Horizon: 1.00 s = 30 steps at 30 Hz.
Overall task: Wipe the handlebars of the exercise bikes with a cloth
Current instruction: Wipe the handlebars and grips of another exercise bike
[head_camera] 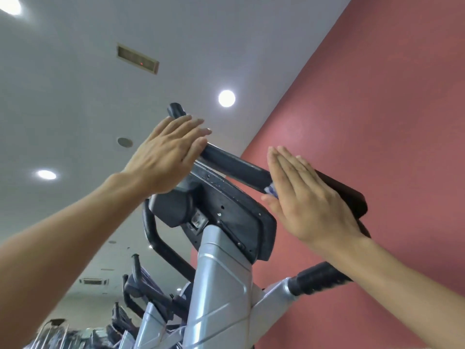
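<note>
The near exercise bike's dark padded handlebar [234, 166] runs across the top of its black console [226, 210], seen from below. My left hand [168, 152] lies flat on the bar's left end with straight fingers. My right hand [302, 195] is flat too, fingers straight and together, pressing a cloth [270, 190] against the bar's right part. Only a small bluish-white corner of the cloth shows under the palm. The bar's right end [349, 197] sticks out past that hand.
A silver post [221, 273] carries the console, with a lower black grip [317, 277] at right and a curved black bar [156, 238] at left. More bikes [141, 295] stand in a row at lower left. A red wall [377, 109] is close on the right.
</note>
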Each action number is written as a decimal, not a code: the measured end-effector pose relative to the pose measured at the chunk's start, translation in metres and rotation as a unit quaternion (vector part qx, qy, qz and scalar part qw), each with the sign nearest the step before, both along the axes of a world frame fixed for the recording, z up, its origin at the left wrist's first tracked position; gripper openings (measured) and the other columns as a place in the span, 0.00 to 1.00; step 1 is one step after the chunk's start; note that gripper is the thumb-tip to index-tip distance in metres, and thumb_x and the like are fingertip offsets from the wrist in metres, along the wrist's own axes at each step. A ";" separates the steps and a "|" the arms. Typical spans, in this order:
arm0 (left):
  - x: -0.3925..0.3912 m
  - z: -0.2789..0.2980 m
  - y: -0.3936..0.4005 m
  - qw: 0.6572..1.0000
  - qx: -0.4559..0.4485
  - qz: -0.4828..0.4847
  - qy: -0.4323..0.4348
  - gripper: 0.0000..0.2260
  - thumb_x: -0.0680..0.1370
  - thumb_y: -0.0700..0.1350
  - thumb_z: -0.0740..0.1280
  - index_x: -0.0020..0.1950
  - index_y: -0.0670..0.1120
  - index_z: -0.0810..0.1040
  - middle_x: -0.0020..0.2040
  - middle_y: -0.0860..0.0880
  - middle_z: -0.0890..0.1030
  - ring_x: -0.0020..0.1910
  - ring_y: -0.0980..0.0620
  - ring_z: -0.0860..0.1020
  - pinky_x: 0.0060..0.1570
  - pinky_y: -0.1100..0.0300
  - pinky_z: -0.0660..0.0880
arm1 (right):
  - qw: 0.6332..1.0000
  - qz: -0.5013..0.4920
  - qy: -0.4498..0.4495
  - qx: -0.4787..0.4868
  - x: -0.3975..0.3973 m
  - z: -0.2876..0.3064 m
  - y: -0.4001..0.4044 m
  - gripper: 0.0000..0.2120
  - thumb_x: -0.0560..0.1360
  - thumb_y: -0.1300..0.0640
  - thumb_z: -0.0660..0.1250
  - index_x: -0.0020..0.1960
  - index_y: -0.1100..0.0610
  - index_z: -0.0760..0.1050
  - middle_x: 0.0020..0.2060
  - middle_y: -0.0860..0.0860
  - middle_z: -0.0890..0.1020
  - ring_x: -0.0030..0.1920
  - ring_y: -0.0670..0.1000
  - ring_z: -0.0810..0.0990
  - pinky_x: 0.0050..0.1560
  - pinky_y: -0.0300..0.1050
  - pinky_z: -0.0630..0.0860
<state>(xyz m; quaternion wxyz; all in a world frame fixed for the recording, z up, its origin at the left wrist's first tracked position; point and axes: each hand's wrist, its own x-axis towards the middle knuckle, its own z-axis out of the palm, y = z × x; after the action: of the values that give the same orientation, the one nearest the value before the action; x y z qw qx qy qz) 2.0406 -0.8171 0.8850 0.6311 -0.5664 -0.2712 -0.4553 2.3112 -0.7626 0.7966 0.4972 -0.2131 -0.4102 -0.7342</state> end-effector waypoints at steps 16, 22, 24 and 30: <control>-0.010 0.027 -0.039 0.995 -0.095 0.004 0.021 0.19 0.87 0.45 0.51 0.62 0.42 0.80 0.66 0.47 0.80 0.69 0.46 0.72 0.74 0.55 0.57 | 0.999 -0.049 0.011 0.012 -0.011 0.002 -0.006 0.32 0.87 0.45 0.55 0.79 0.69 0.59 0.77 0.64 0.67 0.77 0.60 0.68 0.76 0.55 0.68; -0.007 0.018 -0.045 0.995 -0.093 -0.037 0.027 0.18 0.87 0.42 0.53 0.67 0.39 0.78 0.71 0.44 0.77 0.72 0.46 0.70 0.69 0.65 0.55 | 0.999 -0.005 0.030 0.019 -0.075 0.041 -0.021 0.30 0.85 0.46 0.56 0.74 0.70 0.66 0.69 0.65 0.75 0.70 0.62 0.75 0.71 0.54 0.74; -0.009 0.016 -0.043 0.994 -0.086 -0.053 0.038 0.18 0.87 0.43 0.53 0.71 0.41 0.76 0.74 0.46 0.74 0.75 0.49 0.67 0.72 0.66 0.54 | 0.999 0.022 0.023 0.003 -0.093 0.053 -0.030 0.29 0.83 0.46 0.59 0.73 0.69 0.68 0.67 0.64 0.77 0.69 0.62 0.77 0.68 0.53 0.76; -0.014 0.019 -0.037 0.997 -0.060 -0.016 0.049 0.22 0.86 0.49 0.50 0.70 0.42 0.78 0.73 0.46 0.75 0.75 0.49 0.68 0.77 0.54 0.59 | 0.999 -0.003 0.026 -0.021 -0.033 0.015 -0.018 0.33 0.85 0.43 0.56 0.75 0.71 0.64 0.72 0.66 0.72 0.72 0.62 0.73 0.72 0.56 0.72</control>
<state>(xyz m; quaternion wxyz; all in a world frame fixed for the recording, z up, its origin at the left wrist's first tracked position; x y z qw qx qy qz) 2.0270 -0.8541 0.9040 0.6014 -0.6288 -0.2575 -0.4202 2.2777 -0.7804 0.8119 0.5012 -0.2438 -0.4114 -0.7212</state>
